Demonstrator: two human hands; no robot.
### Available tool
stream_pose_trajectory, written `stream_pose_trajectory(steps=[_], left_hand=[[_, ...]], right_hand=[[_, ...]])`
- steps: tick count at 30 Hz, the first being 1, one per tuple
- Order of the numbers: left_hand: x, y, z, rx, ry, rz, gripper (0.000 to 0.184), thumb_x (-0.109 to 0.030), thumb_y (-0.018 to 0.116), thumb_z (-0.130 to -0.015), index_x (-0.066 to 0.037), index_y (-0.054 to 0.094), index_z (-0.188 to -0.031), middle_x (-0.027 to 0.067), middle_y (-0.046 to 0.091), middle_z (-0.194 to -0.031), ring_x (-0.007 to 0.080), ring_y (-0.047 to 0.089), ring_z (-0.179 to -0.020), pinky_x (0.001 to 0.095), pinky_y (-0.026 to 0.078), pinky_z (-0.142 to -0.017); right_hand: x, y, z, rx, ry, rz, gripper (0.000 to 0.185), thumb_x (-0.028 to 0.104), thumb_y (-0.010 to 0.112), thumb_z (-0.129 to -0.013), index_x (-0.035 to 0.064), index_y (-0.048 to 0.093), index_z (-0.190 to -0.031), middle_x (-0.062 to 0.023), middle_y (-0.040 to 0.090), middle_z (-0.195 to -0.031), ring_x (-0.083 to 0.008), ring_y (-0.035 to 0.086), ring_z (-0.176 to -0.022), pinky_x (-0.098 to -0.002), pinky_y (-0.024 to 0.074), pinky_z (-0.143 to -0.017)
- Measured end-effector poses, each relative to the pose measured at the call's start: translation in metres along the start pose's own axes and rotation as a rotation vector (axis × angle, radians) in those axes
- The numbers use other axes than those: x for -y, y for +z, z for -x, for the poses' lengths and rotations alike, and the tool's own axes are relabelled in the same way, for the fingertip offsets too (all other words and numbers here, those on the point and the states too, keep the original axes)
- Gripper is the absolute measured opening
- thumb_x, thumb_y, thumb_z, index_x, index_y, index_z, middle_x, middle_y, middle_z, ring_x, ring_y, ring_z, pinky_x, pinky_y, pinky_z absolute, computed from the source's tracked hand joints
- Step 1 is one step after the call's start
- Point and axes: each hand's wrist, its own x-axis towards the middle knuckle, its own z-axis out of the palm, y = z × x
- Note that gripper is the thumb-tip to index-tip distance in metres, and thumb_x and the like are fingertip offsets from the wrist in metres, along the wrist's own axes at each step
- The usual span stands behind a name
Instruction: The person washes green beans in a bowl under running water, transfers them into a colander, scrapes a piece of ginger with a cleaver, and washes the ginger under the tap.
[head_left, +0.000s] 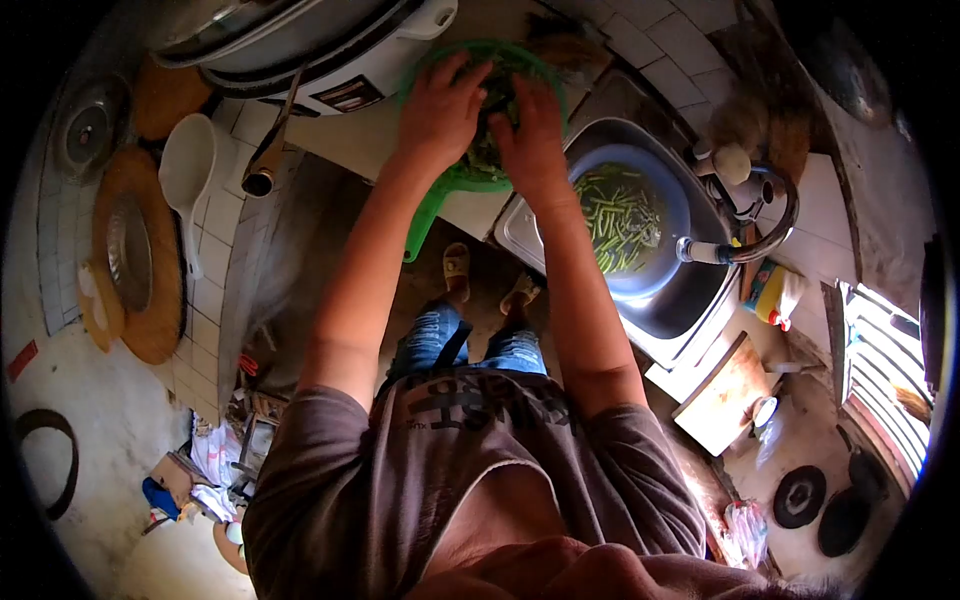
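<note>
A green plastic colander (428,218) with a handle sits at the counter's edge, with dark green vegetable pieces (480,160) inside. My left hand (440,112) is over its left side, fingers spread and bent toward the contents. On the right side my right hand (530,140) reaches in with its fingers apart, the tips partly lost among the greens. I see nothing gripped in either hand. To the right, a blue basin (665,270) stands in the metal sink (725,305), holding water and cut green pieces that look like beans or stalks (620,222).
A curved faucet (785,225) reaches over the basin. Left of the colander stands a large white cooker (385,75). A white ladle (190,165) and a round wooden board (165,320) hang on the left. A wooden board (722,395) and a yellow bottle (770,292) are near the sink.
</note>
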Motion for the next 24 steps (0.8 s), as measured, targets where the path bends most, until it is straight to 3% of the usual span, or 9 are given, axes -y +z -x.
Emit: stream_pose_trajectory(steps=[2, 7, 14, 16, 18, 19, 20, 22, 24], left_hand=[[0.013, 0.02, 0.005, 0.018, 0.191, -0.161, 0.034, -0.018, 0.053, -0.089, -0.014, 0.057, -0.123, 0.0112, 0.047, -0.133, 0.0391, 0.044, -0.118, 0.0466, 0.04, -0.097], [0.022, 0.029, 0.003, 0.086, 0.19, -0.068, 0.035, -0.012, 0.051, -0.087, -0.011, 0.056, -0.122, 0.0121, 0.048, -0.133, 0.039, 0.043, -0.12, 0.0466, 0.038, -0.099], [-0.028, -0.022, 0.005, -0.273, 0.182, 0.074, 0.026, -0.01, 0.052, -0.089, -0.009, 0.061, -0.114, 0.0132, 0.058, -0.116, 0.033, 0.053, -0.106, 0.0423, 0.042, -0.091], [-0.054, -0.024, 0.018, -0.273, 0.19, 0.169, 0.024, -0.01, 0.052, -0.09, -0.008, 0.061, -0.112, 0.0116, 0.06, -0.112, 0.0301, 0.055, -0.103, 0.0399, 0.043, -0.09], [-0.087, -0.01, 0.038, -0.184, 0.106, 0.467, 0.021, -0.01, 0.051, -0.092, -0.006, 0.062, -0.108, 0.0096, 0.062, -0.107, 0.0258, 0.057, -0.1, 0.0356, 0.044, -0.087], [-0.103, 0.011, 0.056, -0.082, 0.014, 0.671, 0.02, -0.009, 0.05, -0.092, -0.005, 0.062, -0.107, 0.0091, 0.062, -0.106, 0.0243, 0.057, -0.1, 0.0337, 0.044, -0.087], [-0.116, 0.033, 0.074, 0.089, -0.039, 0.795, 0.022, -0.014, 0.048, -0.096, -0.004, 0.06, -0.112, 0.0061, 0.06, -0.11, 0.0152, 0.056, -0.103, 0.0284, 0.043, -0.091], [-0.159, 0.072, 0.107, 0.388, -0.509, 1.219, 0.029, -0.013, 0.052, -0.093, -0.006, 0.055, -0.122, 0.0062, 0.058, -0.116, 0.015, 0.053, -0.109, 0.0295, 0.041, -0.096], [-0.174, 0.129, 0.149, 0.473, -1.001, 1.487, 0.043, -0.007, 0.055, -0.089, -0.006, 0.046, -0.132, 0.0081, 0.041, -0.136, 0.018, 0.046, -0.119, 0.0335, 0.04, -0.099]], right_hand=[[-0.006, 0.017, 0.006, 0.126, -0.034, 0.304, 0.063, 0.022, 0.06, -0.083, 0.0078, 0.034, -0.139, -0.0227, 0.033, -0.141, -0.0445, 0.028, -0.131, -0.0564, 0.0295, -0.102], [0.002, 0.012, 0.01, 0.018, -0.007, 0.272, 0.059, 0.021, 0.06, -0.082, 0.0144, 0.038, -0.136, -0.0154, 0.037, -0.14, -0.0414, 0.029, -0.131, -0.0574, 0.0285, -0.103], [0.011, -0.028, 0.023, -0.098, -0.088, 0.058, 0.057, 0.013, 0.063, -0.078, 0.019, 0.044, -0.131, -0.0117, 0.04, -0.138, -0.037, 0.032, -0.131, -0.0615, 0.028, -0.101], [-0.004, -0.05, 0.037, -0.183, -0.135, 0.04, 0.049, 0.008, 0.062, -0.078, 0.0147, 0.051, -0.124, -0.0114, 0.049, -0.129, -0.0357, 0.04, -0.126, -0.0559, 0.0337, -0.1], [-0.043, -0.058, 0.071, -0.207, -0.123, -0.245, 0.041, 0.003, 0.061, -0.077, 0.0106, 0.056, -0.117, -0.0113, 0.056, -0.119, -0.0337, 0.048, -0.118, -0.0461, 0.0395, -0.097], [-0.062, -0.062, 0.093, -0.232, 0.012, -0.271, 0.036, 0.001, 0.058, -0.079, 0.0091, 0.058, -0.114, -0.0099, 0.058, -0.116, -0.0312, 0.052, -0.114, -0.0415, 0.0411, -0.096], [-0.084, -0.065, 0.119, -0.254, 0.147, -0.298, 0.032, -0.001, 0.056, -0.08, 0.0076, 0.059, -0.111, -0.0085, 0.06, -0.112, -0.0287, 0.055, -0.11, -0.0368, 0.0427, -0.094], [-0.132, -0.07, 0.174, -0.366, 0.557, -0.564, 0.034, 0.004, 0.053, -0.084, 0.0087, 0.055, -0.118, -0.0083, 0.057, -0.119, -0.0236, 0.051, -0.114, -0.0403, 0.0426, -0.093], [-0.148, -0.096, 0.202, -0.534, 1.111, -0.876, 0.046, 0.016, 0.052, -0.088, 0.0119, 0.041, -0.133, -0.0095, 0.044, -0.132, -0.0293, 0.043, -0.121, -0.0479, 0.0422, -0.093]])
